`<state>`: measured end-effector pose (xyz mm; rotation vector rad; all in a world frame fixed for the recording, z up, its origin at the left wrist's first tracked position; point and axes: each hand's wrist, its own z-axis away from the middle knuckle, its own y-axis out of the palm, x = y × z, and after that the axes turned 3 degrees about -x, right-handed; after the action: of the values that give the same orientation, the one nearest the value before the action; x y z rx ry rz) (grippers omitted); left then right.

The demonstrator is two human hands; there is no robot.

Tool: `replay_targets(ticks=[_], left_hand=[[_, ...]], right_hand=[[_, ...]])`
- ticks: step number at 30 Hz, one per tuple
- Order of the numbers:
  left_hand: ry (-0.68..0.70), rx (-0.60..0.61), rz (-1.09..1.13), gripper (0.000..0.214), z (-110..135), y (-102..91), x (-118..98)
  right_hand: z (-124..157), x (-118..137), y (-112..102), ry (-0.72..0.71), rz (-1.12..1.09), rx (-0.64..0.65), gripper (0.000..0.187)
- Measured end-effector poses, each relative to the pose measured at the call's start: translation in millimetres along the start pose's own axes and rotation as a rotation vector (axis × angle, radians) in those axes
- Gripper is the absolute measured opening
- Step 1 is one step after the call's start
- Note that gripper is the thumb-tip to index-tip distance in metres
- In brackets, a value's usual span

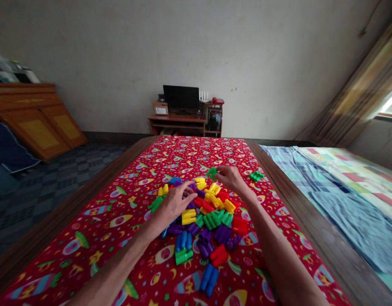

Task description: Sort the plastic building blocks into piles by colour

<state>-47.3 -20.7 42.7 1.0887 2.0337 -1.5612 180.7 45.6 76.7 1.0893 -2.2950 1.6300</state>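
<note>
A heap of plastic building blocks (211,216) in yellow, red, green, purple and blue lies in the middle of a table under a red patterned cloth (119,212). My left hand (175,204) rests on the heap's left side, fingers curled among the blocks near a purple one. My right hand (230,178) reaches to the heap's far edge and pinches a green block (211,172). Another green block (256,175) lies apart, to the right of that hand. A blue block (209,279) sits alone nearest me.
The wooden table edge (313,229) shows on the right, with a bed in blue and patchwork covers (348,204) beside it. A low desk with a black monitor (181,100) stands at the far wall. A wooden cabinet (36,123) is at the left.
</note>
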Motion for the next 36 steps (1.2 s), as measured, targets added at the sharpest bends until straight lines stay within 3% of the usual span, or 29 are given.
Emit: replay_targets(ticks=[3,6,8,11,13,16,20,22,25,29,32,36], left_hand=[[0.14,0.103,-0.113,0.035,8,5.5,-7],[0.226,0.249,-0.233,0.035,19,11.6,-19],[0.249,0.297,-0.319,0.039,26,15.3,-27],[0.255,0.282,-0.417,0.043,30,19.4,-34],[0.246,0.267,-0.431,0.035,28,20.6,-32],[0.207,0.229,-0.437,0.015,21,18.4,-22],[0.167,0.102,-0.506,0.009,10,5.9,-1],[0.191,0.048,-0.522,0.011,4,-1.9,9],[0.212,-0.001,-0.487,0.019,-2,-10.5,22],[0.177,-0.025,-0.472,0.042,-6,-15.8,41],[0.018,-0.041,-0.5,0.048,-5,-20.9,58],[-0.111,-0.017,-0.443,0.049,-3,-31.2,71]], right_hand=[[0,-54,-17,0.299,0.18,-0.23,0.03],[12,-93,-28,0.51,0.295,-0.322,0.035],[21,-104,-31,0.574,0.324,-0.329,0.034],[24,-101,-36,0.628,0.366,-0.374,0.036],[18,-89,-40,0.574,0.378,-0.404,0.037],[5,-59,-38,0.338,0.301,-0.324,0.034],[1,-11,-13,-0.016,0.119,-0.016,0.031],[7,8,5,-0.126,0.104,0.151,0.035],[15,23,23,-0.175,0.168,0.359,0.047],[14,22,24,-0.175,0.1,0.511,0.044],[10,17,15,-0.206,-0.008,0.538,0.031],[10,20,7,-0.206,0.063,0.334,0.026]])
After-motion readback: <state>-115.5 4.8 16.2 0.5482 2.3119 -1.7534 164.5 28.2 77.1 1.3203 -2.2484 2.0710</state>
